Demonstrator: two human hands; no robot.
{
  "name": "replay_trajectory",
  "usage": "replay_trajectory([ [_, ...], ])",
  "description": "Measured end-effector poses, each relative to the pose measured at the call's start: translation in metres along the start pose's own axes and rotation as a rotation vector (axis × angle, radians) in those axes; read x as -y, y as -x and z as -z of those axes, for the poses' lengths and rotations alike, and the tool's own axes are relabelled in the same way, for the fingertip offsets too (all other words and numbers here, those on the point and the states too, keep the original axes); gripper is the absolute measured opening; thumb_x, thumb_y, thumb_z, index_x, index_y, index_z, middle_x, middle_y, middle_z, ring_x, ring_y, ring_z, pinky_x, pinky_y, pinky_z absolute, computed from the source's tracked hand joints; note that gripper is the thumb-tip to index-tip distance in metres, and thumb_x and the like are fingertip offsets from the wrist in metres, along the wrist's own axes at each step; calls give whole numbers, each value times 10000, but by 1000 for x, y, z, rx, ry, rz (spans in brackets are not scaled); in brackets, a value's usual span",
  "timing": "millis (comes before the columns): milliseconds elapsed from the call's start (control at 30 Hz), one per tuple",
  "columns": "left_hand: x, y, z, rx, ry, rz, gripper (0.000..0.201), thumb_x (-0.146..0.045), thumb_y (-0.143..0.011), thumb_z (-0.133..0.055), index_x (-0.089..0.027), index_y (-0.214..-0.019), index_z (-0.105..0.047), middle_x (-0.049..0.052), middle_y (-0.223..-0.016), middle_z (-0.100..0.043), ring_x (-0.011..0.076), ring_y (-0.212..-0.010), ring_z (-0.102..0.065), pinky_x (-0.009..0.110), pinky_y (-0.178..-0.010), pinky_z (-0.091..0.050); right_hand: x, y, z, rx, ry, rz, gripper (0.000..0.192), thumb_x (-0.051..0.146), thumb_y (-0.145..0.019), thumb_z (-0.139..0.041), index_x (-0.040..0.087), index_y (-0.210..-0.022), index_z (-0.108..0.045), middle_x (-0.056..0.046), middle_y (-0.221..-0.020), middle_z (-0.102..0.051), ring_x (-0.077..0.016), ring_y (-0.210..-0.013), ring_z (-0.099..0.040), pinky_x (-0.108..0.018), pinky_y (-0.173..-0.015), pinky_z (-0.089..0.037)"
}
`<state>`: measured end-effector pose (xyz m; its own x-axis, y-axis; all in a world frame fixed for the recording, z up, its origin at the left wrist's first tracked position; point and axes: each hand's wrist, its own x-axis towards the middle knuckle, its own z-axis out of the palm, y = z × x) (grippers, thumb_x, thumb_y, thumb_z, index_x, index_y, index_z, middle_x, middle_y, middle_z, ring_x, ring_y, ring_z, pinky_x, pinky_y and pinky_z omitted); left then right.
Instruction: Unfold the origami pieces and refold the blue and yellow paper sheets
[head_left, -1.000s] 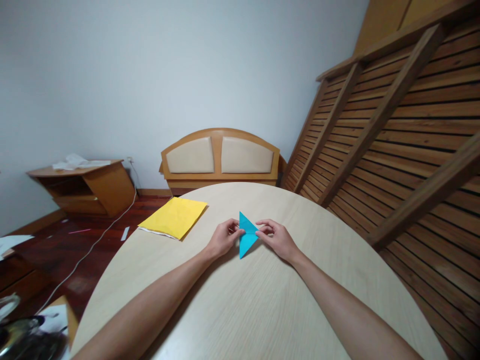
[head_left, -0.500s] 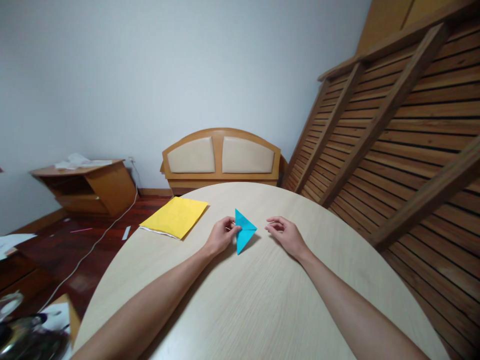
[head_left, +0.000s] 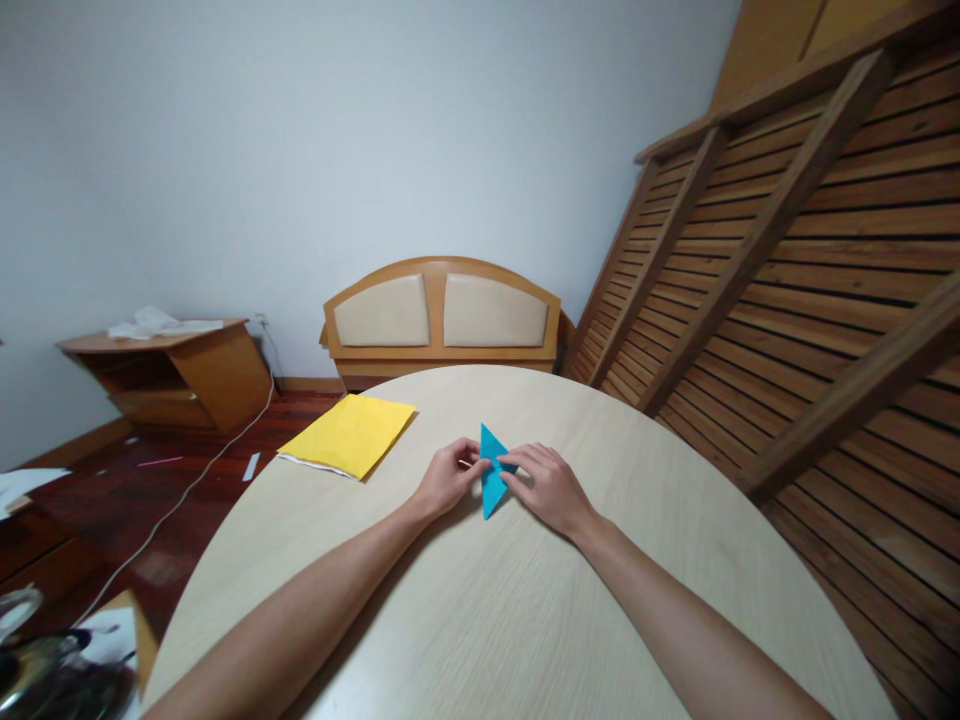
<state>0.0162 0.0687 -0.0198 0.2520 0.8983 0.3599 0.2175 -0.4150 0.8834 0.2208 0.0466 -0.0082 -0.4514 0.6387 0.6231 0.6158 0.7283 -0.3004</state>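
Note:
A folded blue paper triangle is held up a little over the round pale wooden table, its long edge to the left and its point to the right. My left hand pinches it between thumb and fingers at the middle of the long edge. From the other side, my right hand has its thumb and fingertips on the paper near the pointed end, covering part of that corner. Fine creases are too small to make out.
A yellow paper packet lies at the table's far left. Beyond the table stands a headboard. Wooden slats lean along the right side. At the left are a low cabinet and a white cable on the floor.
My right hand has moved left and taken hold of the blue paper triangle near its point. The left hand has shifted the paper slightly right and toward me.

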Motion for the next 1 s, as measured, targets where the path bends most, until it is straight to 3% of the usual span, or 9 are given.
replay_trajectory([
  [300,-6,4,-3,113,94,-42,297,-398,-852,-658,-134,-987,-645,92,-980,-709,178,-832,-673,304,-772,-539,4,0,2,35,-114,-29,209,287,-928,-595,251,-1128,-646,-67,-1076,-694,-235,-1013,-633,-396,-907,-480],
  [667,-12,8,-4,178,82,-77,293,-377,-892,-629,-139,-1063,-630,111,-1087,-687,202,-939,-683,328,-837,-547,5,1,2,18,-211,-97,149,273,-901,-623,236,-1044,-607,-47,-1010,-668,-212,-976,-644,-357,-869,-505],
  [900,-11,7,-4,183,84,-98,257,-354,-894,-629,-146,-1045,-628,101,-1075,-682,203,-963,-672,342,-873,-539,2,4,-6,-12,-390,-205,479,317,-871,-663,250,-1294,-448,-60,-1082,-681,-201,-977,-667,-388,-874,-548],
  [1000,-12,7,-5,185,84,-74,267,-367,-888,-637,-146,-1038,-627,104,-1075,-677,206,-965,-669,347,-876,-538,3,4,-7,-4,-407,-212,527,322,-874,-657,255,-1342,-425,-58,-1061,-684,-206,-973,-669,-405,-881,-553],
])
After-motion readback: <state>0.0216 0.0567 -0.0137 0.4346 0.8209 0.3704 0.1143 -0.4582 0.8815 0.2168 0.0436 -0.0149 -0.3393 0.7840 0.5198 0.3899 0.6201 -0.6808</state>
